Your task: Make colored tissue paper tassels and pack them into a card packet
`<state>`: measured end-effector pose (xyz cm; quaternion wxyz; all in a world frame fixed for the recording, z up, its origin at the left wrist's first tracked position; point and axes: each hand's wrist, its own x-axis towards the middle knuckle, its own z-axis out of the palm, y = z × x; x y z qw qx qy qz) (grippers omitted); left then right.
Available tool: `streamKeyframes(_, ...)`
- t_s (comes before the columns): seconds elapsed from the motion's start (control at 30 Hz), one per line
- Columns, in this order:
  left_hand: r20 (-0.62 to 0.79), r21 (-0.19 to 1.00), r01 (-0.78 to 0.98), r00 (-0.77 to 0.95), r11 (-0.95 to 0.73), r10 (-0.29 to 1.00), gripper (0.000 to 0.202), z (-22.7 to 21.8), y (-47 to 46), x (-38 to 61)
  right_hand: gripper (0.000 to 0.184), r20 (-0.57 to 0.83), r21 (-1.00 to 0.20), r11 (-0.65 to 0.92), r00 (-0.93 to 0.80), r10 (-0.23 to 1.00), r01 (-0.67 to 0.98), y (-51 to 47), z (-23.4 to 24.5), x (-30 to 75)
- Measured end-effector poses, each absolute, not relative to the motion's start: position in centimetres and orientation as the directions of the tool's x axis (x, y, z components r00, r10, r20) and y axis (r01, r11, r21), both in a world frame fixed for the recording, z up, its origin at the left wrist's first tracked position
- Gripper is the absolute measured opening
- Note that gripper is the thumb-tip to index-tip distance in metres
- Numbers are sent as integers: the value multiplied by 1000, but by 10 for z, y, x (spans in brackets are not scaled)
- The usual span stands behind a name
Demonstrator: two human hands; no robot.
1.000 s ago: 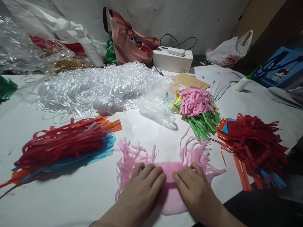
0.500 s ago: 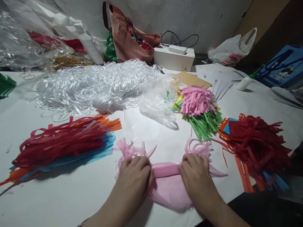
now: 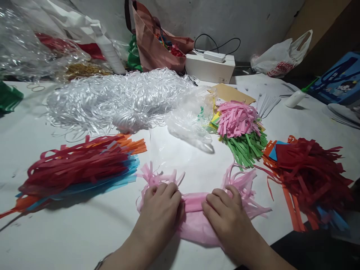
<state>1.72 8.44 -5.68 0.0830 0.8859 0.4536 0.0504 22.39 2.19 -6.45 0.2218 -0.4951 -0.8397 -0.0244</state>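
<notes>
A sheet of pink tissue paper (image 3: 194, 210) with fringed ends lies at the near edge of the white table (image 3: 84, 232), its middle rolled into a tube. My left hand (image 3: 160, 213) presses on the roll's left part, fingers curled over it. My right hand (image 3: 225, 215) presses on the right part, fingertips on the roll. Pink fringe (image 3: 244, 183) sticks out beyond both hands.
Left lies a bundle of red, orange and blue fringed paper (image 3: 75, 168). Right is a red and orange pile (image 3: 306, 172). Behind are a pink and green bundle (image 3: 239, 129), a clear plastic bag (image 3: 191, 120), white shredded strips (image 3: 118, 101), a white box (image 3: 209, 67), and bags.
Both hands went from lying flat on the pink sheet to curling over it, and its middle has been rolled up into a narrower tube. The flat pink flap near me has shrunk.
</notes>
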Motion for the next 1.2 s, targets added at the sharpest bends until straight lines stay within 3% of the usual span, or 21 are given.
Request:
streamKeyframes(0.1,146,202,740,625,-641,767,22,-58,83,17,27,339,-156,543,-472,814,825,24,-68,222)
streamKeyframes(0.2,274,223,601,717,-768,641,18,-58,78,19,25,358,-194,526,-440,824,828,26,-71,221)
streamKeyframes(0.3,269,162,551,773,-818,574,13,-61,74,23,20,346,-247,496,-402,848,832,24,-70,220)
streamKeyframes(0.4,249,135,527,801,-839,544,9,-66,73,25,19,321,-157,518,-452,832,841,22,-70,218)
streamKeyframes(0.53,273,191,517,788,-834,552,11,-73,74,20,24,299,-23,532,-502,811,846,18,-71,223)
streamKeyframes(0.67,373,243,507,739,-827,562,15,-76,72,8,27,304,-52,499,-462,833,865,11,-73,236)
streamKeyframes(0.8,337,341,538,695,-771,634,22,-72,67,2,29,397,-202,430,-328,857,880,8,-78,243)
streamKeyframes(0.9,298,385,602,637,-700,711,24,-68,64,5,23,405,-248,342,-223,887,907,12,-81,238)
streamKeyframes(1.1,135,284,749,587,-599,798,22,-61,66,16,17,332,-140,200,-145,932,970,28,-80,228)
streamKeyframes(1.2,125,262,766,577,-588,807,24,-63,69,16,12,312,-111,192,-149,938,975,32,-79,229)
